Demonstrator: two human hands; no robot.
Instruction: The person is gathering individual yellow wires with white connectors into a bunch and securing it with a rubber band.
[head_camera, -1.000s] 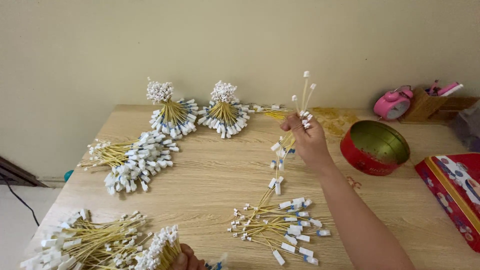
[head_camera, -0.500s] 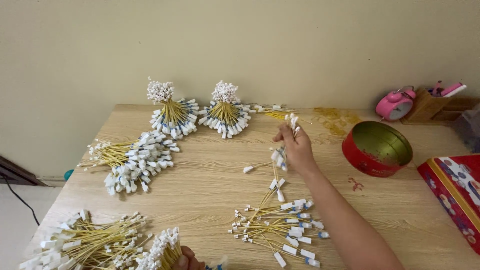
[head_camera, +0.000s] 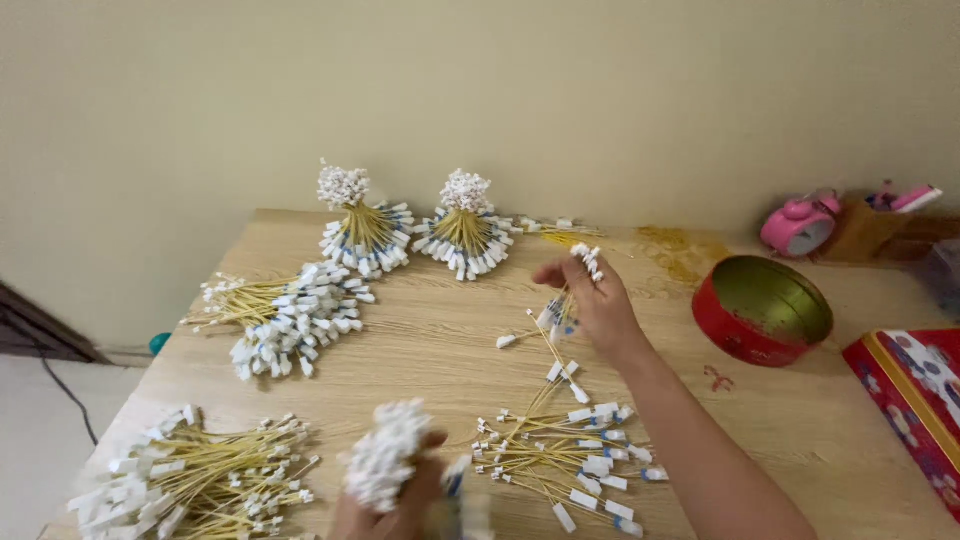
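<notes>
My right hand (head_camera: 592, 300) is raised over the middle of the wooden table (head_camera: 440, 350), fingers closed on a few yellow sticks with white tips (head_camera: 572, 290). Below it a loose pile of the same sticks (head_camera: 565, 465) lies fanned out. My left hand (head_camera: 400, 500) is at the bottom edge, gripping a thick bundle of sticks (head_camera: 385, 460) with its white tips up. Two tied bundles (head_camera: 365, 225) (head_camera: 465, 225) stand upright at the far edge.
More stick heaps lie at the left (head_camera: 285, 320) and front left (head_camera: 190, 480). A round red tin (head_camera: 762, 310), open, sits at the right, with a red patterned box (head_camera: 915, 400) beside it. A pink alarm clock (head_camera: 798, 225) stands at the back right.
My right hand has dropped from holding sticks high to lower and nearer the table's middle. My left hand has lifted its bundle up into view.
</notes>
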